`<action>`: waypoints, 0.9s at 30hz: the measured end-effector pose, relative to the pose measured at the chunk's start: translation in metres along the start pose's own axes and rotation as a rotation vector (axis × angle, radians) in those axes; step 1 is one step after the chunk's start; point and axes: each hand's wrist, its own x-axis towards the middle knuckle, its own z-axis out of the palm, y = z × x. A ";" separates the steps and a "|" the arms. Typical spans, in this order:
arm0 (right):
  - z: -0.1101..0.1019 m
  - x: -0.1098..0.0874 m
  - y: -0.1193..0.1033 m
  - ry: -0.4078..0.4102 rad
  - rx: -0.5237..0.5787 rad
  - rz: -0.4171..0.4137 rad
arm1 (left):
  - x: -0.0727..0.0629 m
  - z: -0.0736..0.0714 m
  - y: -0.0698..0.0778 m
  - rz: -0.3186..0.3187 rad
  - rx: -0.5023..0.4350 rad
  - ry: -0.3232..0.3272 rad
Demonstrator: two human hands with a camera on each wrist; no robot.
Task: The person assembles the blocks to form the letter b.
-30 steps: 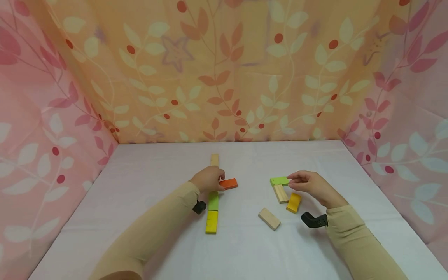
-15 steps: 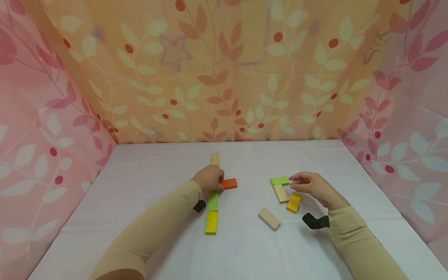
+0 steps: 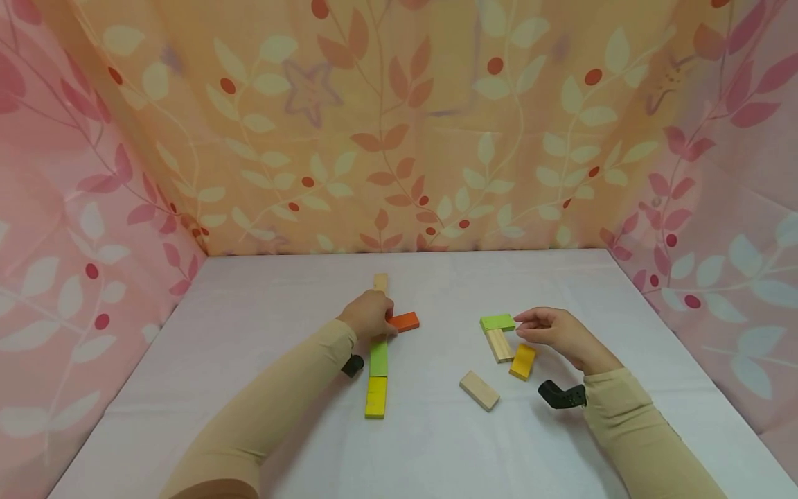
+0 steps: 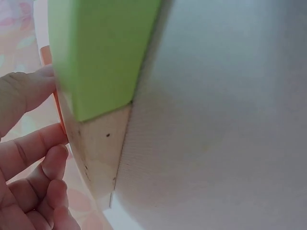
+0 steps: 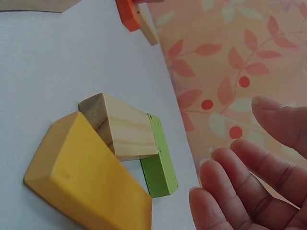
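Note:
In the head view my left hand (image 3: 366,315) pinches an orange wooden block (image 3: 405,321) between thumb and fingers and covers the middle of a line of blocks. That line shows a plain wood block (image 3: 380,281) at its far end, a green block (image 3: 379,357) and a yellow block (image 3: 375,397) at the near end. The orange block juts out to the right of it. My right hand (image 3: 555,331) hovers with relaxed, bent fingers beside a second green block (image 3: 497,322), holding nothing. Against that green block lies a plain wood block (image 5: 129,127).
An amber block (image 3: 522,362) lies close to the right-hand pair of blocks. Nearer to me a loose plain block (image 3: 479,390) lies at a slant. Floral cloth (image 3: 399,125) walls the white table (image 3: 280,291) at the back and both sides.
My left hand has moved slightly away from me and left with the orange block, which now slants a little more. The right hand has drawn back slightly from the green block.

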 end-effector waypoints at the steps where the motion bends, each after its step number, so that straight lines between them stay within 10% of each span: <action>1: 0.000 0.000 0.000 -0.002 0.003 0.000 | 0.000 0.000 0.000 -0.002 0.001 0.001; 27: -0.003 0.001 0.004 -0.003 0.003 -0.003 | 0.000 -0.002 -0.001 0.042 0.023 0.020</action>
